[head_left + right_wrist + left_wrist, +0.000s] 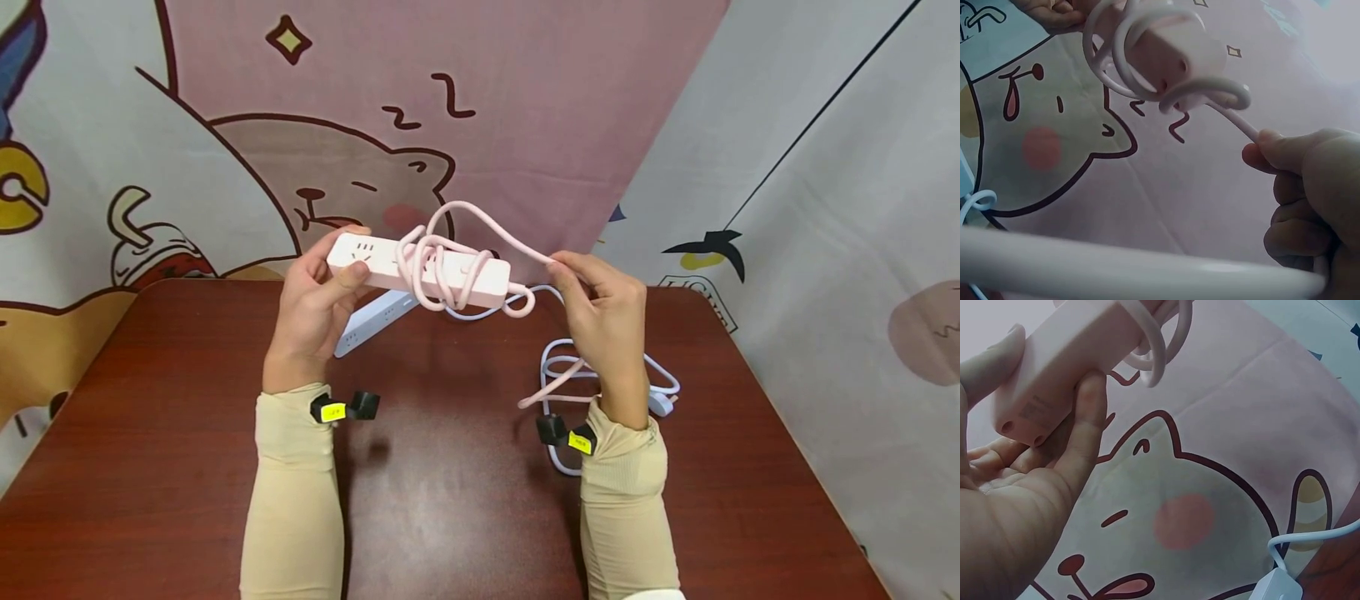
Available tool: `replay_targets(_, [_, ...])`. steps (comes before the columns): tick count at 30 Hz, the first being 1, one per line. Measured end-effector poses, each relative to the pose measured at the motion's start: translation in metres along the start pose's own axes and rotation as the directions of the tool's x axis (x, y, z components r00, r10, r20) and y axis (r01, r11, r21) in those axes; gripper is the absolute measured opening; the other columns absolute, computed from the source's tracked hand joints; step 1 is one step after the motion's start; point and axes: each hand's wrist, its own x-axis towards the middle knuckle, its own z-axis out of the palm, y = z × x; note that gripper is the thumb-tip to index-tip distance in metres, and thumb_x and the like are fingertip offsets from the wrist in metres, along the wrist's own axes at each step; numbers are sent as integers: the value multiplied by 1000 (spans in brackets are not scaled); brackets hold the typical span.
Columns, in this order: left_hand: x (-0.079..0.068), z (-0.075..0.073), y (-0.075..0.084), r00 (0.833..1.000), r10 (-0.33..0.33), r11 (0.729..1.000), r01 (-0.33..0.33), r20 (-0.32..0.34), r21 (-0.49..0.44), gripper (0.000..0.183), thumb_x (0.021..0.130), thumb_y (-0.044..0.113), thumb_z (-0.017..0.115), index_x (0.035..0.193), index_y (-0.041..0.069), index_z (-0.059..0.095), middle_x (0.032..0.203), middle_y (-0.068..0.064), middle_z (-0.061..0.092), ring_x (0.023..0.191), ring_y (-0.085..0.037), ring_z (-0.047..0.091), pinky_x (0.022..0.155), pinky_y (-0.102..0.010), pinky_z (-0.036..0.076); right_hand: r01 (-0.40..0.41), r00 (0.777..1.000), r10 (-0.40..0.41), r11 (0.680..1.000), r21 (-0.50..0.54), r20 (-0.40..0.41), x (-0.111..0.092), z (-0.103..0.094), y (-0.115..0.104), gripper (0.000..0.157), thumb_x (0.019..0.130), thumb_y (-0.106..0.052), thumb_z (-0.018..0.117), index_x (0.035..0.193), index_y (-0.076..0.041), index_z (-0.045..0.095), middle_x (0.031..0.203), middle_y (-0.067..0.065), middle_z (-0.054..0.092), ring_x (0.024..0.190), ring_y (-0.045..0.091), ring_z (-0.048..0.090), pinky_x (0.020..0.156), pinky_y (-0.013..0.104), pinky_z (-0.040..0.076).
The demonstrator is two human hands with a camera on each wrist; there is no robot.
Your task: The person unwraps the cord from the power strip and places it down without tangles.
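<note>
A pink power strip (pixel 382 260) is held above the table, its pink cord (pixel 438 275) looped several times around its right half. My left hand (pixel 311 292) grips the strip's left end, thumb on the socket face and fingers behind. In the left wrist view the underside of the strip (pixel 1047 394) shows between thumb and fingers. To the right, my right hand (pixel 607 312) pinches the cord between thumb and forefinger, and a length arcs up from the coils to it. The right wrist view shows the pinched cord (pixel 1235 119) and curled fingers; the rest of the cord hangs below.
A white-blue power strip (pixel 375 322) lies on the dark red table (pixel 450 500) behind the left hand. Its cord (pixel 551 358) lies in loops under the right hand, with a plug (pixel 661 403) at the right. A cartoon-printed cloth (pixel 525 125) hangs behind the table.
</note>
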Motion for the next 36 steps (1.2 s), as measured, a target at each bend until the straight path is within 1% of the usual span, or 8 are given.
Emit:
replay_targets(7, [-1,0,1,1000,0,1000,0,2,-22,31,93,1,70,123,2,63,106,-5,70,94,-14,69,86,-25,61,-35,999,36,999,-28,20,-1,2,10,14,95,-14,72,98,-3,80,71,10,66,59,1,42,54,14,31])
replay_targets(13, [-1,-1,2,1000,1,1000,-1,2,6,30,95,-1,66,124,1,62,107,-5,67,95,-15,67,85,-26,61,-10,996,18,996,-91,90,-3,4,16,13,94,-14,74,99,-4,80,74,9,69,62,3,44,57,15,33])
replay_targets(15, [-1,-1,2,1000,8,1000,-8,3,12,31,95,-2,65,125,-1,61,108,-5,66,96,-15,67,85,-26,61,-2,993,14,995,-97,114,-3,5,17,12,94,-14,74,98,-4,80,71,8,66,61,4,43,56,16,32])
replay_targets(19, [0,-1,2,1000,19,1000,-19,7,0,30,95,-2,64,125,0,61,108,-5,67,96,-15,68,85,-26,61,10,986,8,994,-108,164,-3,6,17,12,94,-16,74,98,-6,80,68,5,62,58,5,42,55,17,31])
replay_targets(22, [0,-1,2,1000,27,1000,-27,9,-3,30,95,-1,65,125,1,62,107,-5,67,97,-15,68,86,-26,61,10,980,11,994,-107,199,-4,6,17,12,93,-15,75,99,-6,80,71,5,66,58,6,43,55,16,31])
replay_targets(28, [1,-2,2,999,41,999,-41,-2,-27,30,95,-1,66,125,1,61,107,-5,68,98,-15,68,87,-27,61,10,966,14,996,-90,258,-4,7,16,12,91,-11,77,100,-4,80,86,9,78,66,9,53,62,12,38])
replay_targets(33, [2,-4,0,998,57,997,-57,-17,-51,32,95,1,68,126,0,60,106,-6,68,97,-15,69,88,-28,61,14,951,15,996,-92,310,-4,8,17,12,92,-11,76,101,-6,81,93,7,80,74,10,63,69,13,45])
replay_targets(36, [2,-4,-1,998,66,997,-67,-24,-49,36,95,2,67,129,-5,56,107,-6,69,97,-15,69,87,-28,61,11,940,21,996,-92,342,-5,7,16,12,92,-13,76,101,-7,81,96,7,80,81,13,69,75,16,51])
